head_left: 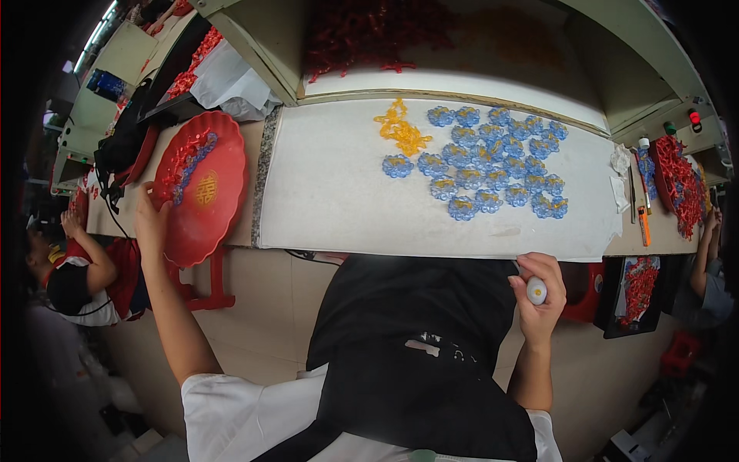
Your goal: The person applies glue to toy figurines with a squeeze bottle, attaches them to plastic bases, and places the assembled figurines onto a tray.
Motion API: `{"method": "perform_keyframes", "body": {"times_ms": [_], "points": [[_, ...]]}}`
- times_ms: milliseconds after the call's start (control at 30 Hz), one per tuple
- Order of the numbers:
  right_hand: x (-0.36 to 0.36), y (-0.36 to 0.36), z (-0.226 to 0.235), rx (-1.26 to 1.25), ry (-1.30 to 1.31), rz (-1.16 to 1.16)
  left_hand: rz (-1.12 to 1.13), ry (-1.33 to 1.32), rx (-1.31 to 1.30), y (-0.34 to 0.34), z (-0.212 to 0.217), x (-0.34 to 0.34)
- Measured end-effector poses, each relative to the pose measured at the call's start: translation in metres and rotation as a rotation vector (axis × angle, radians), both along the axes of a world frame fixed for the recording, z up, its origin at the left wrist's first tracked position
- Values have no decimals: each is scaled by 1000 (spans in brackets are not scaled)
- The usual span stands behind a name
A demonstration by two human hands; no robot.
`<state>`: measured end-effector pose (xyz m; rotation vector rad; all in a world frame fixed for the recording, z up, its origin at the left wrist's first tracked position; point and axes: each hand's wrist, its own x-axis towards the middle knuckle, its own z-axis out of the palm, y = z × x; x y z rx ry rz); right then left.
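Note:
At the left, my left hand (152,218) grips the near-left rim of a red scalloped plate (223,223), its thumb over the inside. A band of small red and blue pieces (190,165) lies in the plate near those fingers. Just past the table's front edge, my right hand (543,281) is closed around a tool with a pale rounded handle (536,290); its working end is mostly hidden. On the white work sheet (323,185) sit several clear-blue flower-shaped pieces (469,179) with yellow on them. A pile of yellow translucent pieces (402,129) lies beside them.
A shelf frame (454,98) spans the table's back, with red pieces (369,38) beneath it. An orange-handled knife (644,226) lies at the right beside a heap of red pieces (679,189). A black tray (635,296) stands lower right. Other people (88,269) work at both sides.

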<state>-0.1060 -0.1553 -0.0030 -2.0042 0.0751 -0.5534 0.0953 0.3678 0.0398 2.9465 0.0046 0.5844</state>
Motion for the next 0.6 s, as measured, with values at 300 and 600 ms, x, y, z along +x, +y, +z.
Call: {"method": "perform_keyframes", "body": {"times_ms": [300, 600], "points": [[-1, -2, 2, 77, 47, -69, -690, 176, -424, -252, 0, -40], [-10, -15, 3, 68, 72, -151, -850, 214, -412, -322, -37, -37]]}}
